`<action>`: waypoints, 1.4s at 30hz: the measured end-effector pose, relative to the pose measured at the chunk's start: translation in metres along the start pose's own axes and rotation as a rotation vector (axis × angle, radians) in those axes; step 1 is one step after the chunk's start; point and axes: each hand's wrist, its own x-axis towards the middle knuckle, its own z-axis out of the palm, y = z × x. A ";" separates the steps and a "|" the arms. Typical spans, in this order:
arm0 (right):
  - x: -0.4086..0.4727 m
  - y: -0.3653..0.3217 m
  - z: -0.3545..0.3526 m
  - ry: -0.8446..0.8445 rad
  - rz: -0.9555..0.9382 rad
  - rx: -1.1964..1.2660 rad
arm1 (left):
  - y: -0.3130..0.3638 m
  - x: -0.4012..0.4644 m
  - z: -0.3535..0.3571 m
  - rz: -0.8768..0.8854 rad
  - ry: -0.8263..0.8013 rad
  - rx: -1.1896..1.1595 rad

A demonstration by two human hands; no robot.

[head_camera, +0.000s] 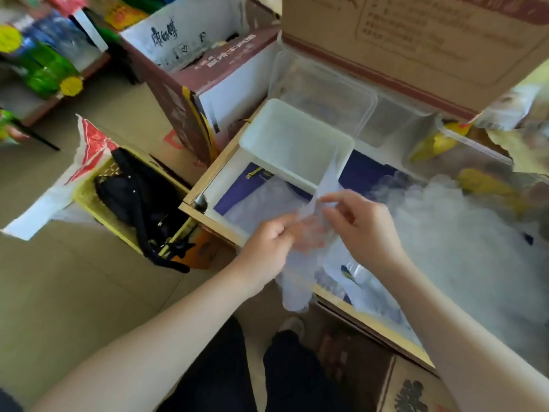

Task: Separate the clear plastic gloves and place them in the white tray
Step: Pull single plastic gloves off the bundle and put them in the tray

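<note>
While both hands work at the same bunch of clear film above the near edge of the open cardboard box (208, 217), the step in hand looks like the peeling apart itself. The left hand (267, 248) grips the clear plastic gloves (300, 263) with curled fingers, their lower ends hanging down past the box edge. The right hand (361, 226) pinches a thin strip of film between thumb and fingertips, and that strip stretches up toward the white tray (297, 144). The tray sits tilted inside the box, just beyond the hands; whether it holds any gloves I cannot tell. A large heap of more clear film (463, 233) lies to the right. Next, I judge, one glove must come fully free, then be carried forward and dropped into the tray.
</note>
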 end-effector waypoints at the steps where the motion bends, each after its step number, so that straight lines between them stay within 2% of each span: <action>1: 0.008 0.002 0.003 0.068 0.036 -0.046 | -0.003 0.000 -0.006 -0.027 -0.008 -0.035; 2: 0.017 0.006 0.005 0.066 0.100 -0.015 | -0.005 0.000 -0.013 -0.056 -0.008 -0.054; 5: 0.039 0.013 0.011 -0.190 0.339 0.366 | -0.011 0.001 -0.037 -0.137 0.003 -0.150; 8: 0.048 0.011 0.026 -0.319 0.383 0.528 | -0.019 0.004 -0.057 -0.154 0.041 -0.174; 10: 0.052 0.009 0.042 -0.296 0.401 0.438 | -0.027 0.006 -0.063 -0.150 0.093 -0.101; 13: 0.059 0.015 0.066 -0.256 0.367 0.062 | -0.041 0.009 -0.071 -0.158 0.222 0.221; 16: 0.058 0.019 0.085 -0.250 0.291 -0.240 | -0.058 0.008 -0.082 -0.237 0.199 0.585; 18: 0.059 0.021 0.094 -0.234 0.277 -0.316 | -0.068 0.008 -0.089 -0.306 0.181 0.682; 20: 0.063 0.022 0.101 -0.211 0.275 -0.397 | -0.074 0.010 -0.092 -0.387 0.174 0.660; 25: 0.074 0.025 0.110 -0.149 0.210 -0.603 | -0.078 0.019 -0.084 -0.536 0.116 0.185; 29: 0.077 0.036 0.113 -0.106 0.163 -0.708 | -0.083 0.018 -0.082 -0.601 0.079 0.114; 31: 0.075 0.041 0.113 -0.102 0.171 -0.693 | -0.084 0.015 -0.083 -0.579 0.044 0.097; 34: 0.064 0.043 0.111 -0.025 0.023 -0.640 | -0.079 0.012 -0.086 -0.498 0.062 0.123; 36: 0.052 0.046 0.109 0.015 -0.119 -0.616 | -0.072 0.010 -0.090 -0.436 0.094 0.228; 39: 0.030 0.047 0.107 -0.154 -0.264 -0.542 | -0.062 0.009 -0.101 -0.304 0.179 0.518; 42: 0.021 0.052 0.109 -0.352 -0.320 -0.646 | -0.051 0.012 -0.112 -0.212 0.301 0.616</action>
